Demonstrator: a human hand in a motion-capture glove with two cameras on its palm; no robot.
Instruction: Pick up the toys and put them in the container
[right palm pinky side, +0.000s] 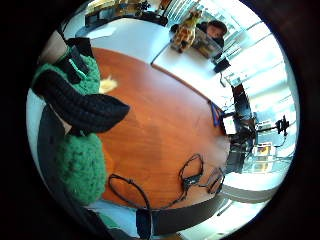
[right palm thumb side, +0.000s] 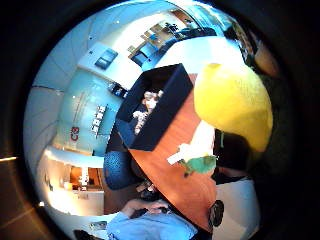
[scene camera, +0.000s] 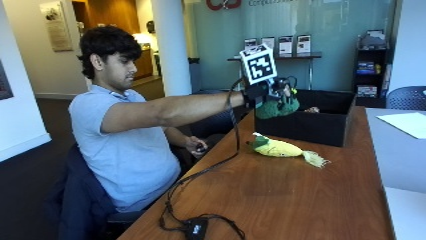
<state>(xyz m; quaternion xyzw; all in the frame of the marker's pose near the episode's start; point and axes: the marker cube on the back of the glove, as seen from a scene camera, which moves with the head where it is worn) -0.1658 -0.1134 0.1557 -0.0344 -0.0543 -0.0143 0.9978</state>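
1. Fingers of the gloved right hand curl round a green toy, held above the black container's near corner.
2. Container holds pale toys.
3. Yellow corn toy lies on the worktop beside it.

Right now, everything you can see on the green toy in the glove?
The green plush toy looks soft and knitted, rounded and lumpy. The gloved right hand grips it from above, black fingers wrapped across it in the little finger side palm view. It hangs in the air at the near edge of the black container, not touching the wooden table. Its shape is otherwise hidden.
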